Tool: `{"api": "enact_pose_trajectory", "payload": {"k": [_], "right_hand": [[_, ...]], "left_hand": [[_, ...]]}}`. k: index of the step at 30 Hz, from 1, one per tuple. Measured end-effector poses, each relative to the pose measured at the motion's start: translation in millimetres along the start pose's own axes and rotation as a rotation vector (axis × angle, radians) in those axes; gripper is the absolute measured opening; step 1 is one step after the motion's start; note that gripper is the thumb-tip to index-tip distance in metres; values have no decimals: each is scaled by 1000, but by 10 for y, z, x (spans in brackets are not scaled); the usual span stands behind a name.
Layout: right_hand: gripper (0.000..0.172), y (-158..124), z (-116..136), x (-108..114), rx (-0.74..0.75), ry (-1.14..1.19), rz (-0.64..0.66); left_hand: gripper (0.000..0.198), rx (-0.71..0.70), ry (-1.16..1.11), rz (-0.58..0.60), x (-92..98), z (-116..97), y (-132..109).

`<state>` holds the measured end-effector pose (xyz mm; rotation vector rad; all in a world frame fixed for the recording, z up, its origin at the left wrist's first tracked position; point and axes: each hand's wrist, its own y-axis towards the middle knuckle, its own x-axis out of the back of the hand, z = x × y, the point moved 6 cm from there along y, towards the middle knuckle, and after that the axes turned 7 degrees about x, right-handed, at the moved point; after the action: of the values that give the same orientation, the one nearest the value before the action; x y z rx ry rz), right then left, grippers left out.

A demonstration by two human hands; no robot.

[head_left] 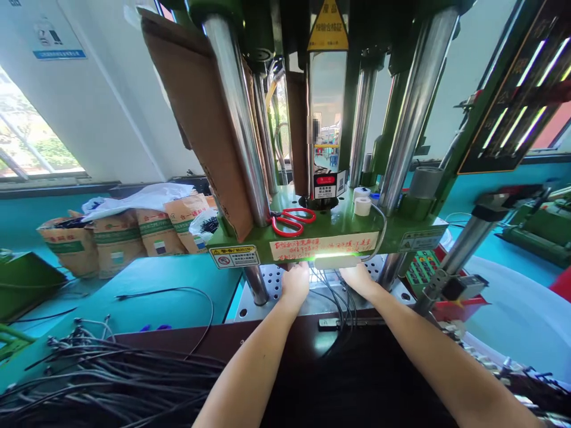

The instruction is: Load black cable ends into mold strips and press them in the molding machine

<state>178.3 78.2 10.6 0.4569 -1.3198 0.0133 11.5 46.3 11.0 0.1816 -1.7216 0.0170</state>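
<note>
Both my arms reach forward under the green press platen (330,238). My left hand (295,283) and my right hand (359,279) rest side by side on the metal bed (267,285), and their fingers are hidden beneath the platen. Thin black cables (341,300) run between the two hands and back over the dark front edge. A small lamp (336,260) glows just above the hands.
Red scissors (292,220) and two tape rolls (362,202) lie on the platen. Chrome columns (236,119) rise around it. A heap of black cables (111,380) lies at lower left, paper sacks (116,238) behind. A green button panel (422,267) sits right.
</note>
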Motion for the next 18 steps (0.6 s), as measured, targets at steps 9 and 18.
{"api": "enact_pose_trajectory", "payload": {"k": [9,18], "right_hand": [[21,-50,367,116,105,-86,72],[15,45,355,46,112,-39,18]], "left_hand": [[30,74,-72,-73,68,-182,-65],[29,39,-117,-89,25,-176,0]]}}
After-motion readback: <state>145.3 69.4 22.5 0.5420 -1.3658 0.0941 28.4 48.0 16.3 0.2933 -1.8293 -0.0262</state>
